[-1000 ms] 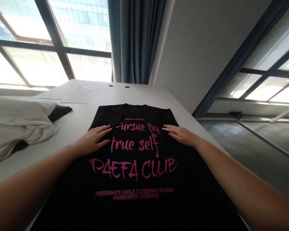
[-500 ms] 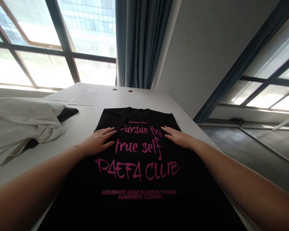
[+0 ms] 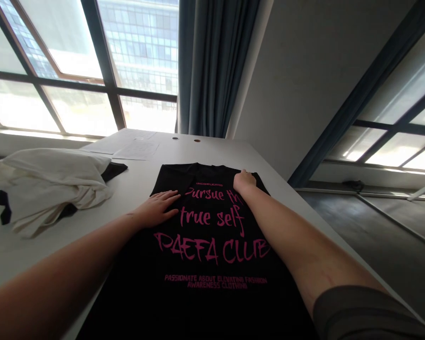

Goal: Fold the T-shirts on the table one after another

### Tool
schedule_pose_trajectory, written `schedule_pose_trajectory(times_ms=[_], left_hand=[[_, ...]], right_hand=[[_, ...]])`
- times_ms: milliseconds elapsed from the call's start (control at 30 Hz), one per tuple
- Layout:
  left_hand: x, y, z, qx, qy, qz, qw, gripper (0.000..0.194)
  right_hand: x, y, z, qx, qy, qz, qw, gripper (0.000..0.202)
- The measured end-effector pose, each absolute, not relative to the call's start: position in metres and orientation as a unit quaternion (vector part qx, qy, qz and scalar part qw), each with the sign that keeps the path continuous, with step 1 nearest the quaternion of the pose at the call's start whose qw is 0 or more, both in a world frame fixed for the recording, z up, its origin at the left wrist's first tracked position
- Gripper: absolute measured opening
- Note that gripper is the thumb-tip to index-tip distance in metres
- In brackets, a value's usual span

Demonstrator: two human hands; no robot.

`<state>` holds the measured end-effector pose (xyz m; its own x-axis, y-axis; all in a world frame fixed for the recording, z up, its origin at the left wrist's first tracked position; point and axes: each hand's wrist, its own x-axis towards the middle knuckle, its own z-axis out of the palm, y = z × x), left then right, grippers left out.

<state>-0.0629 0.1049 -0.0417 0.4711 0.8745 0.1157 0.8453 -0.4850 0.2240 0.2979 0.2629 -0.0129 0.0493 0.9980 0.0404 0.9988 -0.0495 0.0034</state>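
Observation:
A black T-shirt [image 3: 205,264] with pink lettering lies front up on the white table, its neckline at the far end. My left hand [image 3: 159,208] rests flat on its left side, fingers stretched out beside the words. At the far right shoulder of the shirt, my right hand [image 3: 244,180] is closed, fingers curled at the fabric near the sleeve. The fingertips of that hand are partly hidden behind its own back. On the left, the near sleeve area appears folded inward over the front.
A crumpled white garment [image 3: 53,182] with black parts lies on the table [image 3: 230,153] to the left. Sheets of paper [image 3: 136,148] are spread near the far edge, beside two round holes. Behind stand a blue curtain [image 3: 212,71] and windows; grey floor shows at right.
My right hand has gone from lying flat on the shirt's right side to closing at the far right shoulder. The left hand stays flat on the shirt. The view has shifted slightly.

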Motion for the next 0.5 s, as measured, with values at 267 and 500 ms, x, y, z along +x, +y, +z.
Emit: schedule_pose_trajectory(times_ms=[267, 500], left_hand=[[-0.064, 0.106, -0.041, 0.856, 0.503, 0.102, 0.066, 0.071], [-0.061, 0.104, -0.043, 0.849, 0.518, 0.084, 0.059, 0.071]], right_hand=[[0.311, 0.258, -0.004, -0.656, -0.750, 0.030, 0.079, 0.034], [0.396, 0.237, 0.004, -0.598, -0.768, 0.013, 0.228, 0.030]])
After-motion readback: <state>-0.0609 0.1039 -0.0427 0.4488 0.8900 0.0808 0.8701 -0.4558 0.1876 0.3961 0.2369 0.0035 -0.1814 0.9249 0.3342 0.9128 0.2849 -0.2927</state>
